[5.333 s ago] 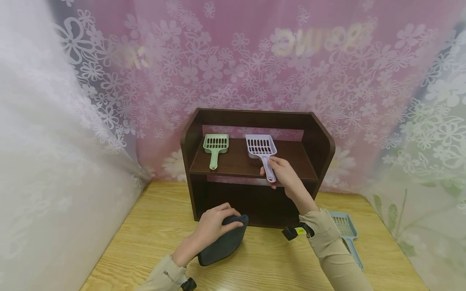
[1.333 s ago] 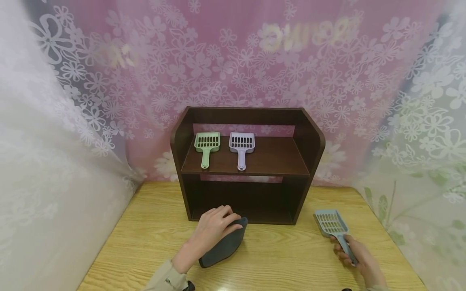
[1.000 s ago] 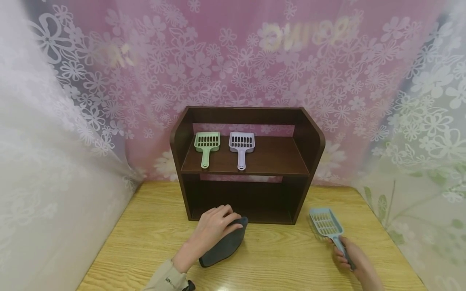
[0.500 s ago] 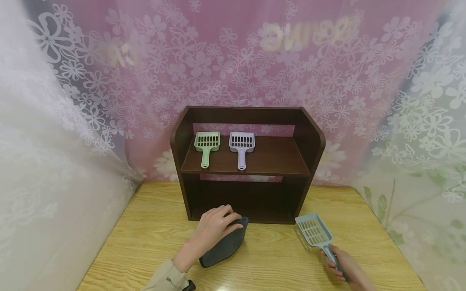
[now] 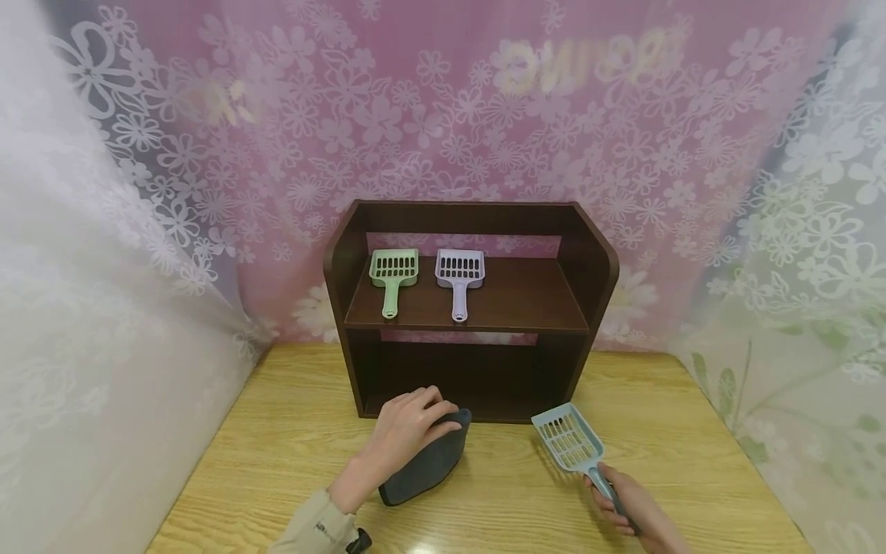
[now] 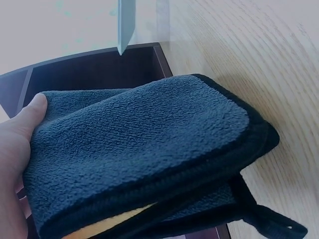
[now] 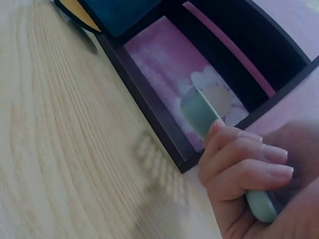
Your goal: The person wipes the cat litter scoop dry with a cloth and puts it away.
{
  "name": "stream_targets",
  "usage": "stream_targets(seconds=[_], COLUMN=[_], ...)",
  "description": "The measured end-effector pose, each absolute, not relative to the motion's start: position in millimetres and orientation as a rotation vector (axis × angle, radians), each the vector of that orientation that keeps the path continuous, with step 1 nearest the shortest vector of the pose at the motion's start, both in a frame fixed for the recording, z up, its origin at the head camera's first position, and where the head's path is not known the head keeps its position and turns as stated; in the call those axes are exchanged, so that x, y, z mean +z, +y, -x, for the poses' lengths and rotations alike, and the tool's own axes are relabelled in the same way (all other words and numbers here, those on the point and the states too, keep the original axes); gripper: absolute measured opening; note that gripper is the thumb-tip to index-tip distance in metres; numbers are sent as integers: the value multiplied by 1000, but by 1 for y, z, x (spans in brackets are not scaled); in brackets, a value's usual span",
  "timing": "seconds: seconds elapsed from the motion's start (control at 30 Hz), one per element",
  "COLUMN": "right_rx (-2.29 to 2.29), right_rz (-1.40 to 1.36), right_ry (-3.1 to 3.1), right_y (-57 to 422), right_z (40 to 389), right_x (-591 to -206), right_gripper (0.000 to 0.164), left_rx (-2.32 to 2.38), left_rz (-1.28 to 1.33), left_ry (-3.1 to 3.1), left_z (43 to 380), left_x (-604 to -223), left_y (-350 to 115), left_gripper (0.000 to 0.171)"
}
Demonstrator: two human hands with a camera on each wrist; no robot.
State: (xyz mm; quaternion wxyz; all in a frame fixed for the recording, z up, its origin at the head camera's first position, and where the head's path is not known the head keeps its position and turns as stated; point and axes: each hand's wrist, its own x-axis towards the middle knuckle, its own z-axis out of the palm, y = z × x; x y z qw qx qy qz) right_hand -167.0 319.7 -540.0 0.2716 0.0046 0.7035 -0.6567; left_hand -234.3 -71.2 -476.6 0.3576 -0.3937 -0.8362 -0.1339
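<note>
Blue scoop [image 5: 569, 443] on the move, two others parked up on the shelf unit [image 5: 540, 300].
So compared with about a second ago, the right hand [image 5: 626, 504] has carried that scoop leftward, from out past the unit to just in front of its lower right corner, fingers wrapped around the handle and the scoop up off the table [image 5: 512, 496] (its slotted shadow gives it away). Left hand [image 5: 404, 431] hasn't budged, still gripping the folded dark cloth [image 5: 429, 469]. Count: three scoops total, one held plus one green scoop [image 5: 391, 288] and one lilac scoop [image 5: 460, 291] on the upper shelf; one cloth; one unit, two levels.
</note>
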Motion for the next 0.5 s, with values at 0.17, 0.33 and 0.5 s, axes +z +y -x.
stream_targets(seconds=[0.17,0.33,0.5], right_rx=[-1742,-1728,-1742], right_rz=[-14,-4,87], right_ry=[1925,1936,1920], right_y=[309,296,281], right_z=[167,169,173], right_x=[-534,-528,-523], right_gripper=[49,50,47], left_rx=[-342,-326,-309], left_rz=[999,986,974], left_ry=[-2139,-2131,-2137], left_z=[236,239,243], left_x=[-476,-473,-466], left_y=[-73,-74,-75], left_gripper=[20,20,19])
